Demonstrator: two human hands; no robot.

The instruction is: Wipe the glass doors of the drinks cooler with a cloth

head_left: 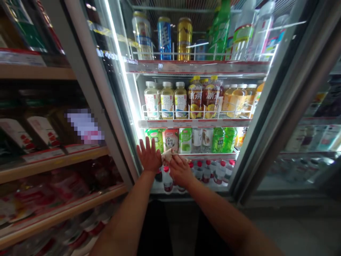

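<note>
In front of the grey-framed glass door (282, 96) of a lit, shelved drinks cooler (213, 123), the bare left hand (149, 153) is spread wide, palm toward the glass. Just right of its thumb, between both hands, is a crumpled, off-white cloth (167, 155), gripped by the right hand's (181, 169) bent fingers. The cloth is already in hand; how much is done or left cannot be told.

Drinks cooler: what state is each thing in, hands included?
Left hand: open, spread wide
Right hand: closed on pale cloth
Pale cloth: crumpled
Glass door: appears shut
Light strip: lit
Blue can: upright
Gold can: upright
Red-capped bottle: upright, capped
</note>
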